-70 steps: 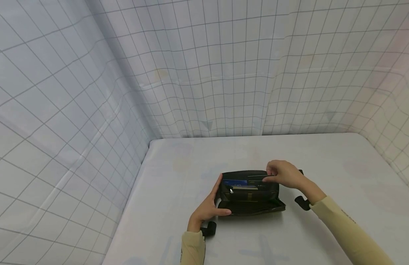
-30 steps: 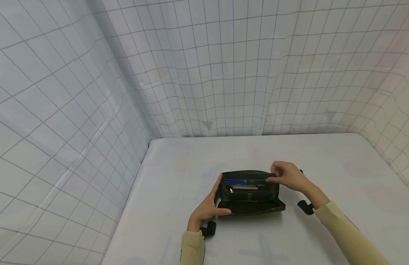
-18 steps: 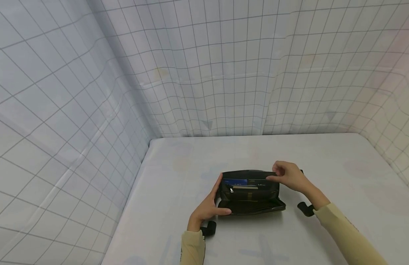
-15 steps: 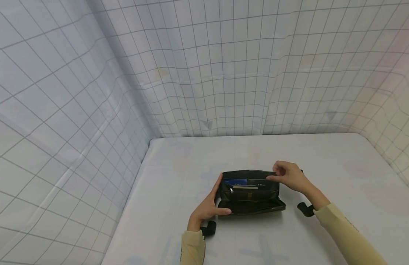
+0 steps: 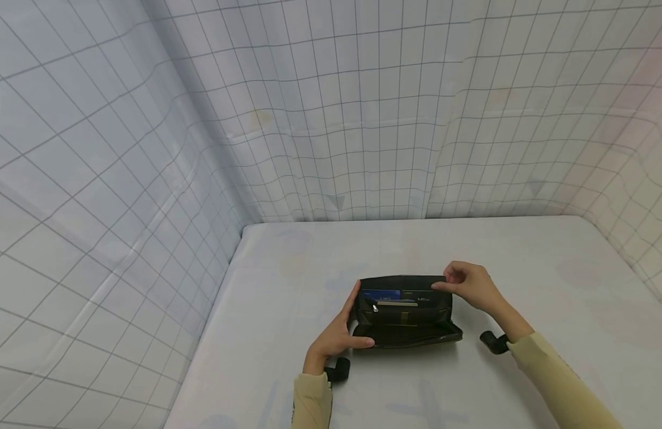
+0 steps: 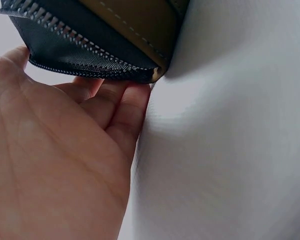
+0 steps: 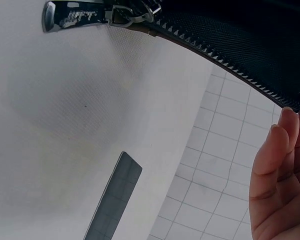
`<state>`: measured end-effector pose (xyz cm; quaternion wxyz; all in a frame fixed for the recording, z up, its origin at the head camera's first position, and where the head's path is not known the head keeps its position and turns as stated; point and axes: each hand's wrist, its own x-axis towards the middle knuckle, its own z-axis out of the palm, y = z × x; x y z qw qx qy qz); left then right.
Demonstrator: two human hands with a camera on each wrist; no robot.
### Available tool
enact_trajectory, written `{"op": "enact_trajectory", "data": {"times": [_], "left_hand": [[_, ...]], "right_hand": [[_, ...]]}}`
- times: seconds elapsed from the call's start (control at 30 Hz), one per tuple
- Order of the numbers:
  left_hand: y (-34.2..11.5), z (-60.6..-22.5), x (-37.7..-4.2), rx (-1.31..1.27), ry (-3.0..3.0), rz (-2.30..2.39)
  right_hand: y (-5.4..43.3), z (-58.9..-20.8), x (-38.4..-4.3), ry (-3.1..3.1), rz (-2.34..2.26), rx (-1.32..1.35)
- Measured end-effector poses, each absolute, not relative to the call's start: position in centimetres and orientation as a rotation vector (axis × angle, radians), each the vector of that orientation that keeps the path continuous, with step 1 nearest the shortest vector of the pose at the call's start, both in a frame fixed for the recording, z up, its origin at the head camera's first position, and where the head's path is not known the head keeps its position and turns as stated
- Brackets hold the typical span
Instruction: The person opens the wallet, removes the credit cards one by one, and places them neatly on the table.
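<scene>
A long black zip-around wallet (image 5: 404,318) stands unzipped on the table, its mouth spread towards me. Inside are a blue card (image 5: 381,295), a dark card (image 5: 416,295) beside it, and a pale edge (image 5: 397,304) in the slot below. My left hand (image 5: 333,338) holds the wallet's left end, thumb over the near rim and fingers along the side; in the left wrist view, fingertips (image 6: 132,97) touch its zipped edge. My right hand (image 5: 471,287) pinches the far right rim, thumb inside. In the right wrist view, the zip pull (image 7: 75,15) hangs from the wallet.
A white cloth covers the table (image 5: 288,280). Gridded white curtains (image 5: 363,131) stand behind it and along both sides. Each wrist carries a black camera mount (image 5: 494,342). A flat grey strip (image 7: 115,197) shows low in the right wrist view; I cannot tell what it is.
My right hand has shifted slightly right along the far rim. A thin light line beside its fingers, seen earlier, no longer shows. The left hand and wallet stay in place.
</scene>
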<state>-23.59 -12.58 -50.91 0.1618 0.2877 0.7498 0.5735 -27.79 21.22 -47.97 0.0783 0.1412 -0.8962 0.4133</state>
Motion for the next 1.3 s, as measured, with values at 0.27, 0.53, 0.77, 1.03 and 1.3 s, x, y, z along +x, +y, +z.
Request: {"op": "enact_trajectory", "data": {"times": [0.27, 0.53, 0.77, 1.03, 1.3], "left_hand": [[-12.55, -50.93, -23.56, 0.817, 2.143, 1.635], [-12.55, -50.95, -23.51, 0.810, 2.145, 1.635], [-12.51, -50.92, -23.47, 0.794, 2.148, 1.640], [-12.48, -50.90, -23.49, 0.795, 2.142, 1.655], [-12.48, -50.87, -23.49, 0.789, 2.159, 1.643]], "right_hand": [[21.07, -47.99, -27.62, -2.658, 1.258, 0.368], [20.86, -47.92, -27.61, -2.612, 1.271, 0.321], [20.77, -47.93, -27.67, -2.535, 1.315, 0.345], [20.80, -48.13, -27.88, -2.477, 1.341, 0.386], [20.94, -47.87, -27.94, -2.481, 1.350, 0.420]]}}
